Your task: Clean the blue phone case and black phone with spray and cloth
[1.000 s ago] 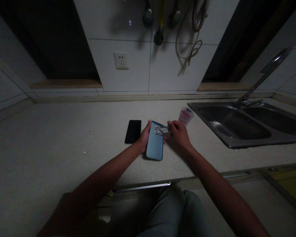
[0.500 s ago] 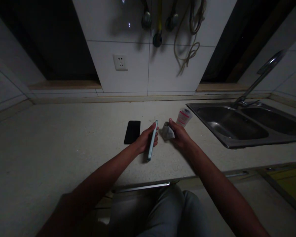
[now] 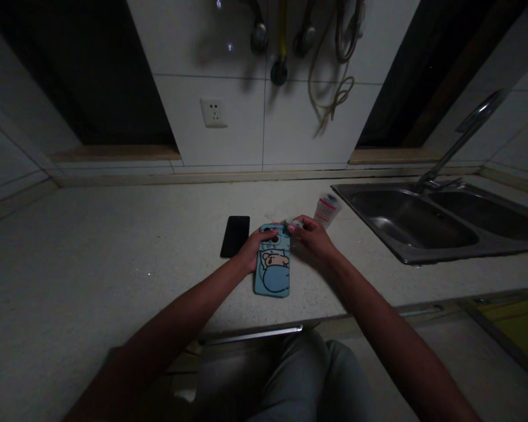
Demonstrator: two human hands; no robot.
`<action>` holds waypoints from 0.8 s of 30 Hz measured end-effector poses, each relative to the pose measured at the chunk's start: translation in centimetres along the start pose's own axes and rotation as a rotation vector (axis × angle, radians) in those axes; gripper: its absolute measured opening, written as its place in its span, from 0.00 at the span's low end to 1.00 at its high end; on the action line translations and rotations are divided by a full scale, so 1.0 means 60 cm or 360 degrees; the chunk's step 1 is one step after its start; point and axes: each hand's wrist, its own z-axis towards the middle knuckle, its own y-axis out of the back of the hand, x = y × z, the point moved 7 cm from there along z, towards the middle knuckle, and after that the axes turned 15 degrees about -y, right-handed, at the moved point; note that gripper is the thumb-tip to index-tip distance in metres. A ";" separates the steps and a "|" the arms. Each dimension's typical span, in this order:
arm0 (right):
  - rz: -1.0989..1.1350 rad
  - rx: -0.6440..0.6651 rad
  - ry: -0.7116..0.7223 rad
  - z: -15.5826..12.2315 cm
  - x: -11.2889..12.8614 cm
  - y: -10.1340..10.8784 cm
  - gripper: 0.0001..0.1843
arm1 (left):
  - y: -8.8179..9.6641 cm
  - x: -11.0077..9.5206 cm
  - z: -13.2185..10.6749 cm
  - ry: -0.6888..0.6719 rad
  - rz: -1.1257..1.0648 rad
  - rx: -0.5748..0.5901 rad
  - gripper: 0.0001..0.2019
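My left hand [image 3: 254,246] is closed around the upper left side of a light-blue phone case [image 3: 274,278]. Its back, printed with a cartoon animal, faces me, and fingers cross the camera area at the top. Whether a phone sits inside is hidden. At the case's top right corner, my right hand [image 3: 310,234] pinches a pale, crumpled wipe or cloth [image 3: 295,224], mostly covered by the fingers. A black phone [image 3: 236,235] lies face up on the counter, left of my left hand. Just beyond my right hand is a clear plastic cup [image 3: 327,209] with red print.
The pale countertop [image 3: 114,246] runs along a tiled wall. To the right is a steel double sink [image 3: 405,258] with a tall faucet [image 3: 462,140]. A wall socket [image 3: 213,112], capped pipes [image 3: 279,70] and a looped cord [image 3: 334,105] are at the back.
My left hand has turned the phone case from edge-on to showing its printed back. The right hand has moved left with the wipe, up to the case's top corner.
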 end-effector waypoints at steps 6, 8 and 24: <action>-0.0606 -0.0173 0.0427 -0.007 0.008 -0.003 0.09 | -0.004 0.009 -0.002 0.0217 -0.0219 -0.0063 0.12; -0.0868 -0.0231 0.0641 -0.015 0.019 -0.008 0.07 | -0.008 0.011 -0.004 0.0255 -0.0243 -0.0060 0.17; -0.1379 0.0083 0.1160 -0.070 0.024 -0.101 0.12 | -0.009 0.025 -0.006 0.0292 -0.0371 -0.0197 0.25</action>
